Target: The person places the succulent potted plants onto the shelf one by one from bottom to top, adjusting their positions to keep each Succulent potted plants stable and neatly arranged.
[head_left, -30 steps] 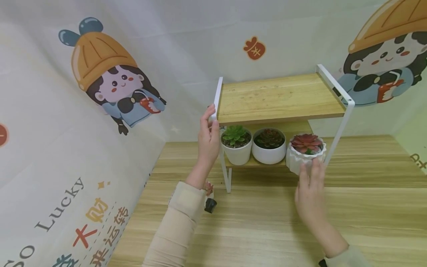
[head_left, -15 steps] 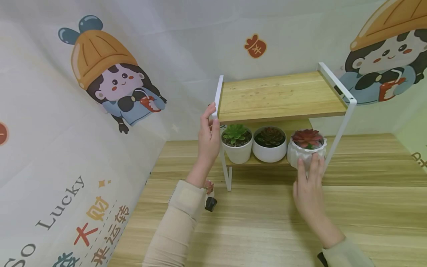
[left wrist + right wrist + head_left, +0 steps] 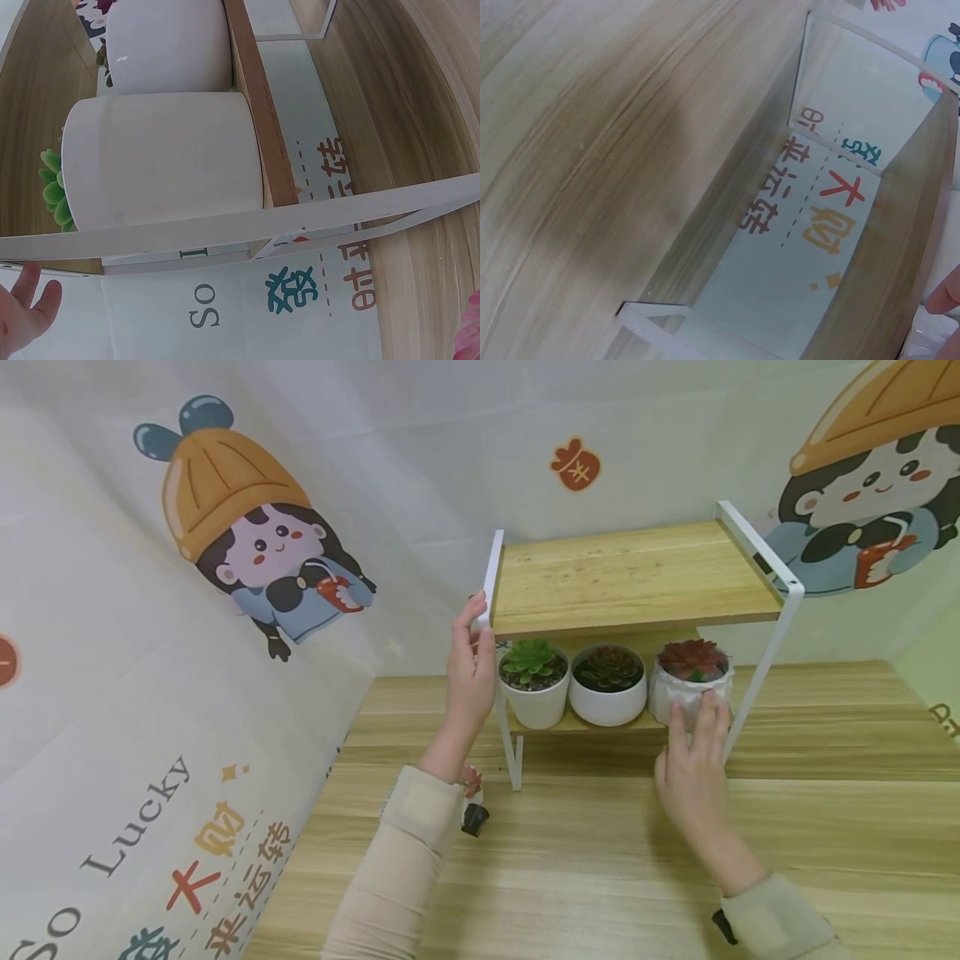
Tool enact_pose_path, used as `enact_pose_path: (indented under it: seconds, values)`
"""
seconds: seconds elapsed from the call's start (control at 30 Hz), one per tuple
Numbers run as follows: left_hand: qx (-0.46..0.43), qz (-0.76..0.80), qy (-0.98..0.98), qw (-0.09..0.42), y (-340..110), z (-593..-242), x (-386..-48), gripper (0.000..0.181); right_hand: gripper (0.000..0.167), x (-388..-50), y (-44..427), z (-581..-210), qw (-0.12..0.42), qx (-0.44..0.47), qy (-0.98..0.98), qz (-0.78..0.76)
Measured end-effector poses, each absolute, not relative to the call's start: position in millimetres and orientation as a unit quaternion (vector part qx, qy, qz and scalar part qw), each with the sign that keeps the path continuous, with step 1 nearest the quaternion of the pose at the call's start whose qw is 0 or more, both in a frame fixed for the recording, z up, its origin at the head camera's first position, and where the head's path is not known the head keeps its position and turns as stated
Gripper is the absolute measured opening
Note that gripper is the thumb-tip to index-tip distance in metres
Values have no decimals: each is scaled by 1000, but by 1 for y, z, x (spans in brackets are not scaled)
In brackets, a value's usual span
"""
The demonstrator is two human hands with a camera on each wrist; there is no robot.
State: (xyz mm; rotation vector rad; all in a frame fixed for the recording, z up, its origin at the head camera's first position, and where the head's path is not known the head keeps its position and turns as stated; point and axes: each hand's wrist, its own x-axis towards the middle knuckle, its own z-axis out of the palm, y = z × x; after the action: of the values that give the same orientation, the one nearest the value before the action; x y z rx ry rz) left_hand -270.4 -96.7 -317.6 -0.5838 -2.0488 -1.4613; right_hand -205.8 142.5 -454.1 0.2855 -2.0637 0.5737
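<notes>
Standing on a wood-grain tabletop, a two-tier shelf is backed by a pale cloth printed with cartoon figures and lettering. On its lower board, a white pot with a green succulent, a low white bowl with a dark succulent and a ribbed white pot with a red succulent are lined up from left to right. The ribbed pot's front is pressed by extended fingers of the right hand, unclasped. The white left frame is touched by the left hand; whether it is pinched cannot be told.

The first two pots are set close together. A narrow gap is left between bowl and ribbed pot, the right frame being just beside the latter. All three are overhung by the upper board; room is left beneath the lower one.

The ribbed pot's base is hidden by fingers, and its body is cut off in the right wrist view. Near the left cuff, a small black object is hard to identify.
</notes>
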Motion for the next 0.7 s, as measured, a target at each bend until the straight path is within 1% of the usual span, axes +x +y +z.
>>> enact_pose_path:
  seconds: [0.17,0.7]
  values:
    - [-218,-542,-763,277,-96,-317,-270,31,47,-207,142,-451,466,105,-847,233]
    - [-224,-541,-758,286,-96,-318,-271,31,55,-213,145,-449,457,107,-854,225]
